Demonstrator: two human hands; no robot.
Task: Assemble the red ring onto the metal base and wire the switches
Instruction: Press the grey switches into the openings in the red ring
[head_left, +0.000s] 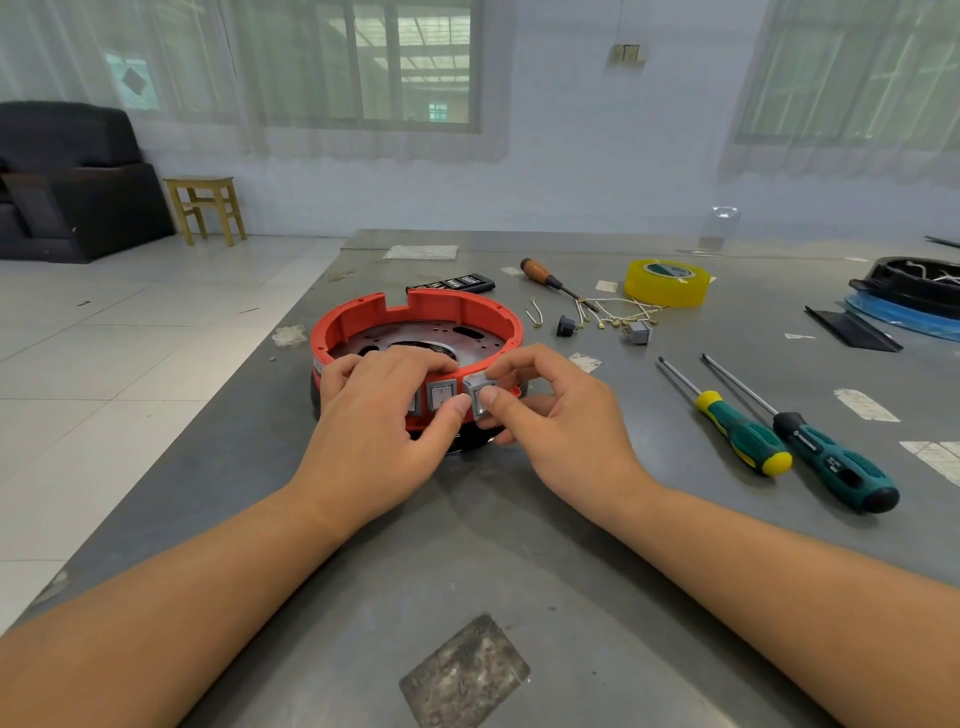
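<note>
Nearest the camera, a dark worn patch (464, 670) marked the grey table (597, 545) at about 6 o'clock, between the two bare forearms. Further in, toward the centre, the left hand (371, 415) lay over the near wall of the red ring (415, 312), its fingers curled over the rim and gripping it, thumb stretched toward 3 o'clock. Just beside that thumb, the right hand (561, 415) pinched a small grey switch (479, 397) between thumb and forefinger, holding it tilted against the ring's outer wall. A second grey switch (441, 396) already sat flush in the wall between the two hands. The ring sat around the metal base (467, 338), whose perforated plate showed inside it. At about 3 o'clock two green-handled screwdrivers (743, 426) lay side by side, tips pointing away. Beyond the ring, around 1 o'clock, loose wires with small terminals (618, 312) lay spread out near another loose grey switch (638, 332) and a small black part (565, 325). Further still sat a wooden-handled screwdriver (543, 274), a roll of yellow tape (667, 283) and, at 12 o'clock, a black bit case (451, 283). On the floor far off at 10 o'clock stood a wooden stool (205, 208) beside a dark sofa (67, 176).
</note>
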